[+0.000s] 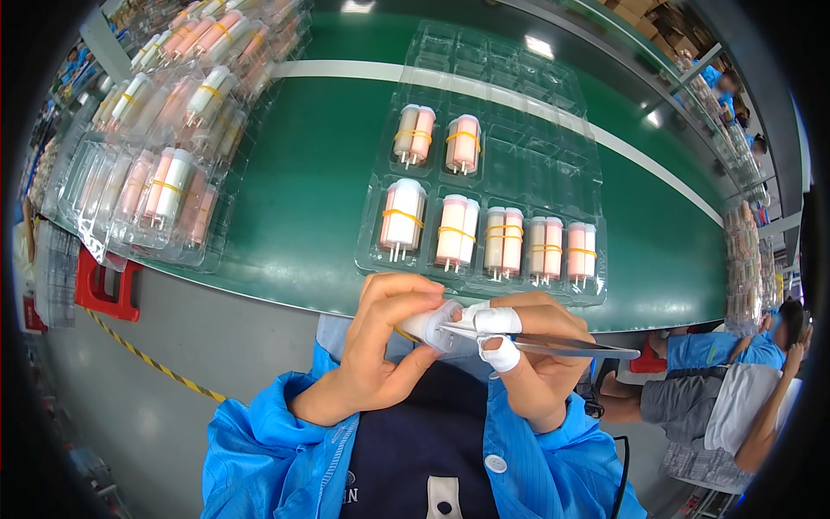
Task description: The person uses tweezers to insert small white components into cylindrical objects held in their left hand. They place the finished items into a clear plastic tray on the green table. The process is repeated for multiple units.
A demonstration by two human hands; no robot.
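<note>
Between the fingers and thumb of my left hand (380,346) is a whitish cylinder bundle (424,327), with a bit of yellow band showing and its round end turned to the right. My right hand (545,355), white tape wrapped on two fingers, grips metal tweezers (575,348). The tweezer tips meet the bundle's end; whether they pinch anything there is too small to tell. Just beyond my hands lies a clear plastic tray (540,173). Several pink and white cylinder bundles (456,231) with yellow bands and pale prongs sit in its near and middle rows; other compartments are bare.
The tray rests on a green work surface (303,173) crossed by a white stripe. Filled clear trays (104,164) are piled at the left. A red plastic piece (130,290) hangs by the left edge. Another person (726,389) is at the right.
</note>
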